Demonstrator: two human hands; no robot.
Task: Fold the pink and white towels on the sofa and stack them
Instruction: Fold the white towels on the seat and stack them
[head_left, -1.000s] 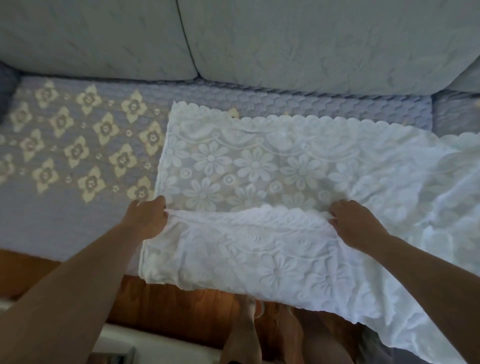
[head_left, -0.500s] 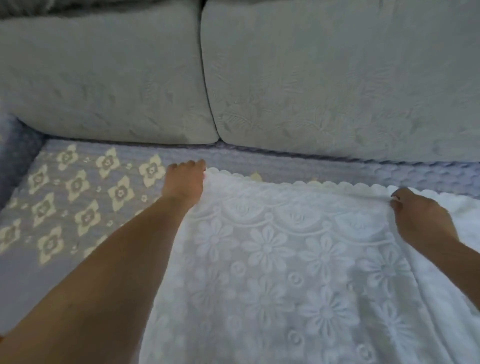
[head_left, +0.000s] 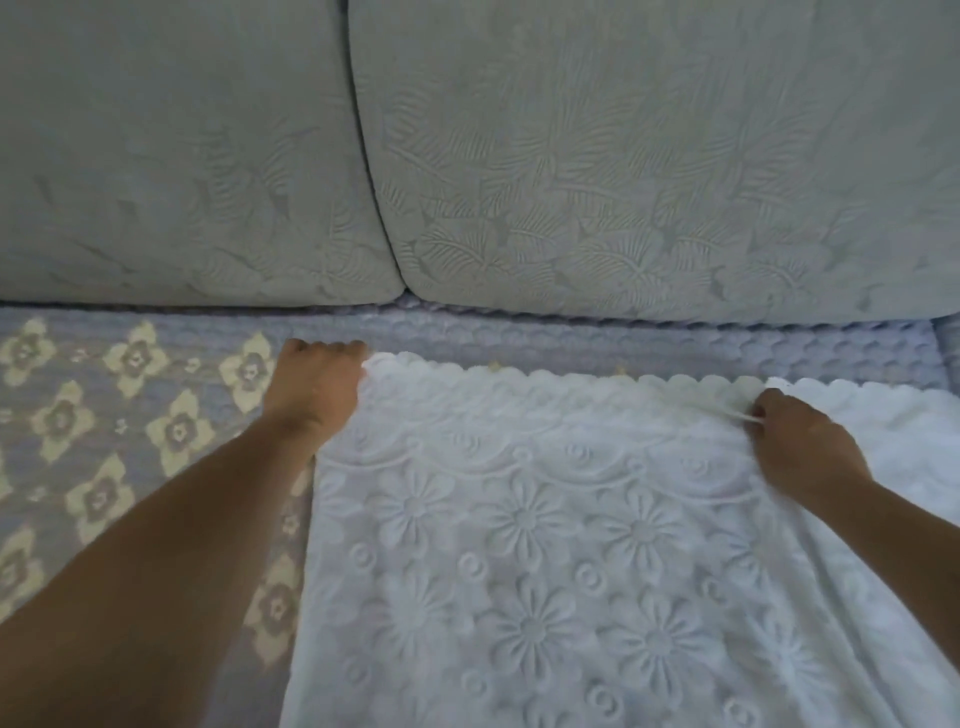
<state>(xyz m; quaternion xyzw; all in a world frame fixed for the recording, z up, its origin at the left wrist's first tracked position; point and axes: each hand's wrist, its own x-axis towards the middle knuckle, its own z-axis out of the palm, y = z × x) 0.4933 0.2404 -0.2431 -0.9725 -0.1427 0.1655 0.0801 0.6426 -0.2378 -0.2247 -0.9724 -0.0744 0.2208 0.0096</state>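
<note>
On the sofa seat (head_left: 519, 338) lies the white towel (head_left: 545, 545) — soft, light, floppy. Left hand (head_left: 317, 384) grips its far corner; right hand (head_left: 800, 441) pinches the scalloped edge — likely the best holds.

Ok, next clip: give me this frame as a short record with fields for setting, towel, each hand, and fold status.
setting: sofa, grey back cushions, blue floral seat cover
towel: white towel, embossed flowers, scalloped far edge lying near the cushions
left hand: left hand grips the towel's far left corner
right hand: right hand pinches the far edge further right
fold status: top layer laid flat between the hands; the part right of the right hand is rumpled
pink towel: not in view
</note>
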